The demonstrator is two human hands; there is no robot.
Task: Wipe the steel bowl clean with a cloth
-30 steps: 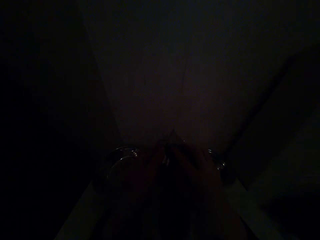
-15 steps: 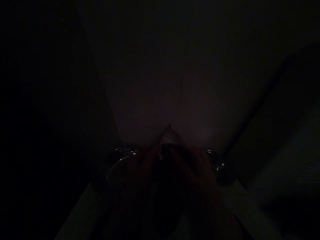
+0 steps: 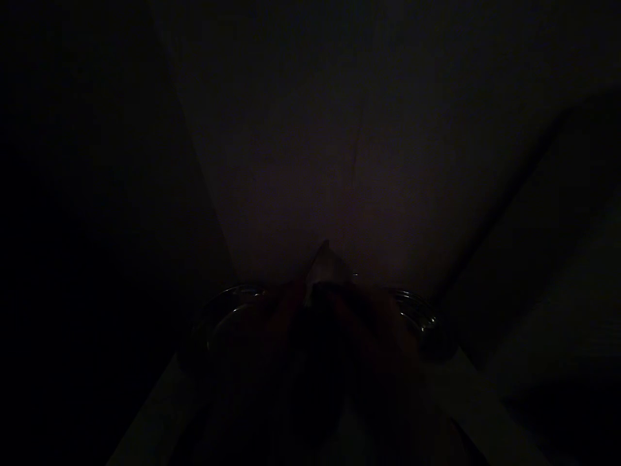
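Two-handed, working in near darkness at a pale pointed piece (image 3: 328, 266), standing out at centre between left hand (image 3: 272, 320) and right hand (image 3: 387, 327), just above a dark mass (image 3: 315, 369). Holding left fingers bent in close at the lower left of the pale piece; slanting right fingers in from the opposite side, by the dark mass. Spreading neither hand wide, so far as visible. Being unable to tell whether pinching or merely touching; losing fingertips in shadow. Catching glints off a shiny curved rim (image 3: 220, 310) beside left hand, and off another rim (image 3: 420, 310) beside right hand.
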